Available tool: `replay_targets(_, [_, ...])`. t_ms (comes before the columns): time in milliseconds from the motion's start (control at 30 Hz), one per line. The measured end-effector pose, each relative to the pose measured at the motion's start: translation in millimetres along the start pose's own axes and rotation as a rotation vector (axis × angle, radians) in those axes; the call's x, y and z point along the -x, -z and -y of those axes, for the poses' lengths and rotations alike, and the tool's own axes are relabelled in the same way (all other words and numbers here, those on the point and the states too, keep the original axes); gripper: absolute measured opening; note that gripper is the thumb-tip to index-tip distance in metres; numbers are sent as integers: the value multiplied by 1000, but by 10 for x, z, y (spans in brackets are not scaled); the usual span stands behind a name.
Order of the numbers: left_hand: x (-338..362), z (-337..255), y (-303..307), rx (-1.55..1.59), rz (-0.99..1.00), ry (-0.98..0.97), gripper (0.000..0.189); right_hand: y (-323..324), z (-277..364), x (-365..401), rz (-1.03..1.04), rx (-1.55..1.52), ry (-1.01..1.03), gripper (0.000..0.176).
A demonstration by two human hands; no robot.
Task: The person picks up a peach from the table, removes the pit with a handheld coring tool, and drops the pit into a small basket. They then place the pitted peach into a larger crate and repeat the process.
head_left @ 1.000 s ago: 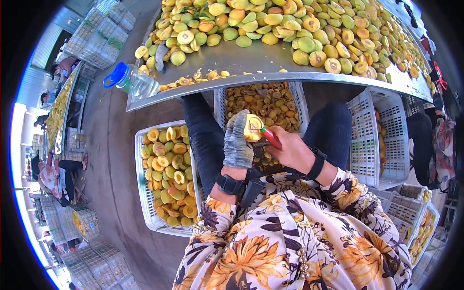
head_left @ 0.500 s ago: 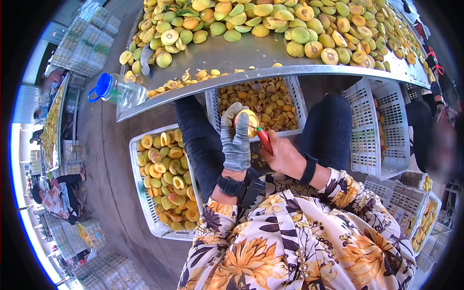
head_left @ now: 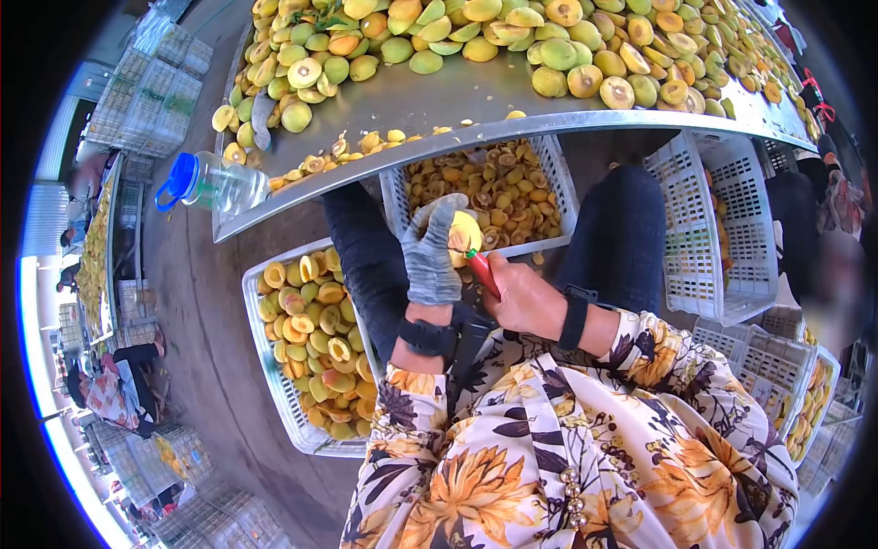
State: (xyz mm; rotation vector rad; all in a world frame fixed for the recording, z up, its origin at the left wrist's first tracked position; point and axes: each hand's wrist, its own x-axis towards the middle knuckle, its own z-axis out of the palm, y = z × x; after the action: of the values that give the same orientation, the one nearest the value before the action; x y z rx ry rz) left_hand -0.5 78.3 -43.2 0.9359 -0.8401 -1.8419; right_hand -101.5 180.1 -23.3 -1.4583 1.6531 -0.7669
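Note:
My left hand (head_left: 433, 256), in a grey glove, holds a yellow fruit half (head_left: 465, 236) above the crate between my knees. In my bare right hand (head_left: 530, 297) is a small tool with a red handle (head_left: 484, 274) and a green collar, its tip against the fruit. The tip itself is hard to make out. Below them, the middle crate (head_left: 395, 203) holds fruit pieces. Left of my leg stands a white crate (head_left: 267, 366) filled with pitted halves.
A metal table (head_left: 439, 99) heaped with fruit halves spans the top. On its left corner lies a water bottle (head_left: 219, 183) with a blue cap. White crates (head_left: 681, 238) stand at right. People (head_left: 114, 389) sit at far left.
My left hand has moved slightly left with the fruit, which is turned to a different angle. My right hand and the tool have shifted slightly left and down.

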Motion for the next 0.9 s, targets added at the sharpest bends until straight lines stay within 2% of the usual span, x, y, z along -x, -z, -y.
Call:
replay_targets(67, [-103, -40, 141, 119, 152, 233, 22, 1, -11, -20, 20, 67, 37, 26])
replay_targets(100, [-154, -61, 187, 118, 147, 231, 22, 4, -20, -29, 29, 121, 75, 26])
replay_targets(167, [-209, -75, 257, 121, 281, 372, 24, 11, -49, -50, 42, 169, 110, 25])
replay_targets(200, [-187, -61, 182, 93, 178, 323, 31, 24, -73, -85, 76, 180, 95, 28])
replay_targets(267, [-214, -37, 167, 126, 141, 320, 31, 39, -121, -150, 110, 191, 81, 30])
replay_targets(300, [-216, -47, 150, 161, 104, 318, 31, 42, -131, -170, 54, 108, 104, 30])
replay_targets(333, [-220, -79, 146, 125, 136, 332, 38, 41, -129, -179, -1, 24, 125, 30])
replay_targets(367, [-213, -108, 131, 125, 133, 330, 38, 49, -112, -180, 3, 23, 127, 30])
replay_targets(433, [-176, -192, 44, 195, 72, 363, 52, 103, 33, -188, -116, 16, 136, 27])
replay_targets(467, [-218, -122, 49, 143, -97, 358, 60, 108, 17, -199, -113, 12, 137, 27])
replay_targets(500, [-216, -158, 98, 141, -101, 357, 60, 137, -21, -220, -198, -40, 164, 30])
replay_targets(533, [-211, -221, 183, 150, 127, 408, 60, 170, -55, -247, -286, -92, 188, 32])
replay_targets(567, [-197, -242, 229, 159, 356, 460, 60, 236, -95, -287, -248, -161, 131, 38])
replay_targets(633, [-221, -113, 259, 44, 319, 431, 67, 419, -84, -338, -58, -287, 9, 42])
replay_targets(667, [-246, -41, 279, -71, 281, 386, 74, 471, -6, -327, -58, -285, 8, 42])
replay_targets(733, [-241, -77, 244, -189, 240, 337, 81, 526, 164, -325, 231, -450, -237, 47])
replay_targets(833, [-220, -325, 145, -77, 328, 509, 73, 454, 21, -412, 202, -535, -185, 45])
replay_targets(867, [-171, -464, 179, -57, 453, 478, 69, 411, -34, -437, 138, -685, -151, 37])
replay_targets(900, [-102, -403, 129, 57, 293, 363, 64, 395, -67, -458, 136, -686, -145, 37])
